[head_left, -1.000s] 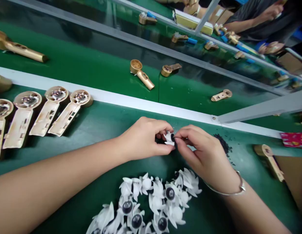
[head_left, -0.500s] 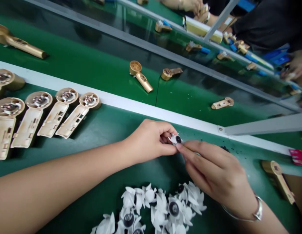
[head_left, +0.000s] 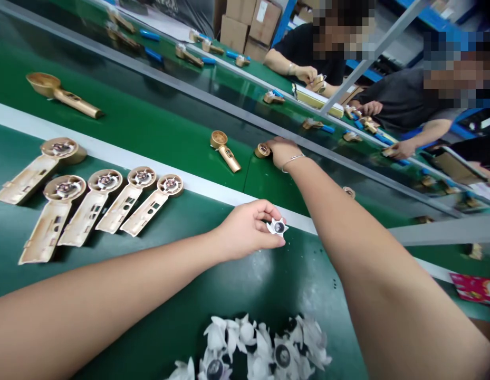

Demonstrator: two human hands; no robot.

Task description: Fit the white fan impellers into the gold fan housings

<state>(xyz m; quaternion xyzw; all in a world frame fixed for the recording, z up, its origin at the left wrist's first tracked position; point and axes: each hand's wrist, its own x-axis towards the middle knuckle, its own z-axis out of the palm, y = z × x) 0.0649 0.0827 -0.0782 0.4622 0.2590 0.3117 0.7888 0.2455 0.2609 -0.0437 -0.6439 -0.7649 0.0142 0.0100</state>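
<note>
My left hand (head_left: 255, 229) pinches a small white fan blade (head_left: 279, 227) with a dark round hub, held above the green table. My right hand (head_left: 283, 152) is stretched far forward over the green belt, its fingers closed over the handle of a gold fan housing (head_left: 262, 151). Only the round head of that housing shows; the hand covers the handle and hides most fingertips. Below my hands lies a pile of white fan blades (head_left: 264, 351), some with dark hubs upward.
Several open gold fan housings (head_left: 104, 182) with motors stand in a row at left. On the belt lie a gold shell (head_left: 224, 150) and a larger one (head_left: 65, 95). A grey metal post (head_left: 446, 228) and a red packet (head_left: 474, 287) are at right. Co-workers sit across the belt.
My right hand has left the fan blade and reached forward to the gold fan housing on the belt. My left hand keeps the blade. The view has tilted up.
</note>
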